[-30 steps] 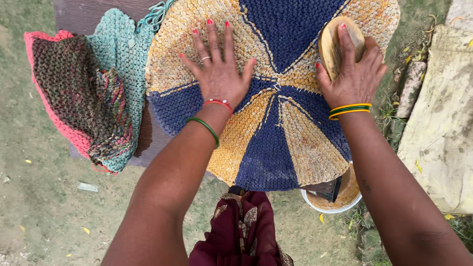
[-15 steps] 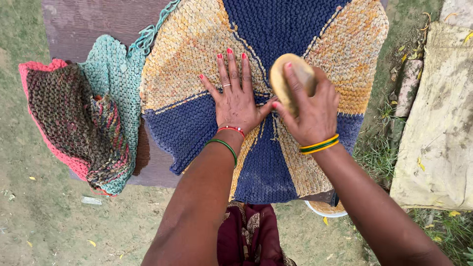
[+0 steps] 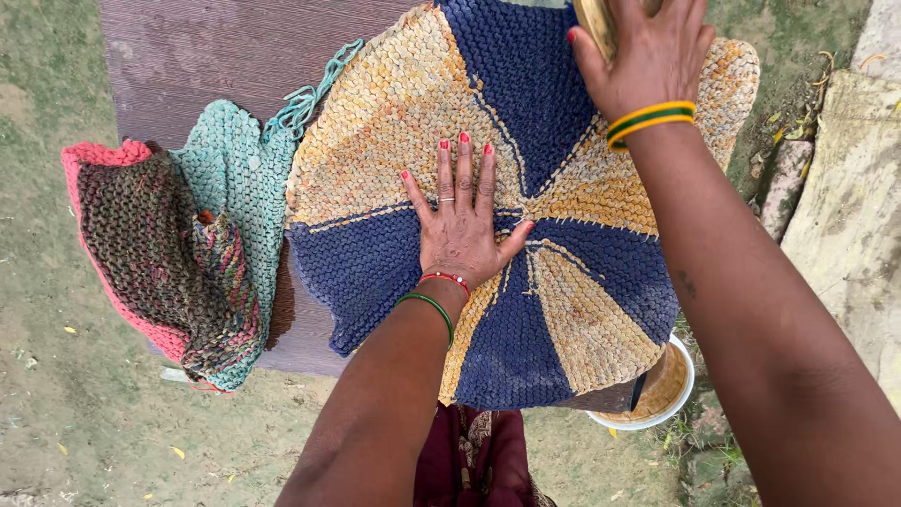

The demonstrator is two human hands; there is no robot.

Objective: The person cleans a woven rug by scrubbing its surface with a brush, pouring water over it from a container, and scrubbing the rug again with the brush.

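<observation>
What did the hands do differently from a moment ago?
The right hand slid the wooden brush from the middle of the round blue-and-yellow mat out to its far edge, keeping its grip. The left hand stayed pressed flat near the mat's centre. The folded knitted cloths and the bowl stayed put.

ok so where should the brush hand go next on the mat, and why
Probably draw the right hand and its brush back toward the centre of the round mat: the brush sits at the far edge, and the left hand presses the middle flat.
</observation>
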